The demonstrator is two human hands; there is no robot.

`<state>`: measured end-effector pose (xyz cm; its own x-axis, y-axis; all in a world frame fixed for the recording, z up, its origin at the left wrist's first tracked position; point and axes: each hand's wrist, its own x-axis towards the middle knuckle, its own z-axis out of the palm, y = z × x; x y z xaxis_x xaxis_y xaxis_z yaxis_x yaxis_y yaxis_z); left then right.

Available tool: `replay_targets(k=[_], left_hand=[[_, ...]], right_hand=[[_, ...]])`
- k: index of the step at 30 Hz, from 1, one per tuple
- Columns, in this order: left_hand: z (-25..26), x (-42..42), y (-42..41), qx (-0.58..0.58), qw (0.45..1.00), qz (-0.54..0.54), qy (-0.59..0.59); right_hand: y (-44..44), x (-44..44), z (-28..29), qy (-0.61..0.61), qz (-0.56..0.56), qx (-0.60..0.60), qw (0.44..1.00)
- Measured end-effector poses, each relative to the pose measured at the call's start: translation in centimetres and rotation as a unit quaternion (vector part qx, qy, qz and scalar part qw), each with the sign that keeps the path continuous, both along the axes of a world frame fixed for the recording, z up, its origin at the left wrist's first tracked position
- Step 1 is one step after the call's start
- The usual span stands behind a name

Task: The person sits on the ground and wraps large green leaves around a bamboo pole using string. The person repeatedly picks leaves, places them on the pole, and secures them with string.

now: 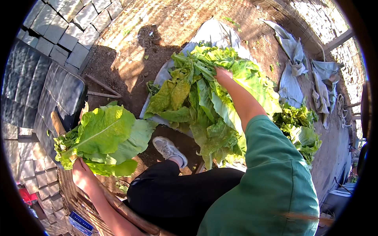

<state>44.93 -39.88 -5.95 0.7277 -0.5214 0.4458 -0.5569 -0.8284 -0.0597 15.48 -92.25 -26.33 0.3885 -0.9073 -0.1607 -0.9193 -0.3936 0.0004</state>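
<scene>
My left hand (pixel 82 174), at lower left, grips the stalk ends of a bunch of broad green leaves (pixel 103 132) that look like tobacco. A wooden stick (pixel 57 123) sticks out behind the bunch, over a black padded seat. My right hand (pixel 223 75) reaches into a large heap of the same leaves (pixel 203 97), at the stalk end. Its fingertips are partly hidden among the stalks, so their grip is unclear. Several leaves in the heap are yellowed. Beneath the heap is a pale woven sheet (pixel 217 31), spread on the ground.
The black padded seat (pixel 60 85) has a metal leg frame (pixel 103 88). Stacked grey blocks (pixel 68 35) rise at upper left. More leaves (pixel 301 129) lie right, below crumpled sheets (pixel 291 59). A rope (pixel 341 110) hangs at far right. A wicker chair arm (pixel 118 203) is beside my left forearm.
</scene>
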Motion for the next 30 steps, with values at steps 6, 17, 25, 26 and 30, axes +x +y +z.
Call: replay_targets(k=[6,17,25,26,30], left_hand=[[-0.1,0.2,0.1,0.011,1.000,0.000,0.009],[-0.1,0.0,-0.2,0.013,1.000,0.001,0.001],[-0.5,0.8,0.5,0.011,1.000,0.005,0.003],[-0.5,0.6,0.2,0.006,1.000,-0.002,0.002],[0.2,0.1,0.0,0.007,1.000,-0.001,0.019]], right_hand=[[-0.2,-1.6,-0.1,-0.114,0.035,-0.065,0.991],[-2.1,-2.4,-0.1,-0.083,0.017,-0.073,0.994],[1.5,2.2,-0.1,-0.041,0.071,0.031,0.996],[1.6,2.4,-0.6,-0.054,0.047,0.035,0.997],[3.2,1.6,-1.3,-0.193,0.119,-0.125,0.966]])
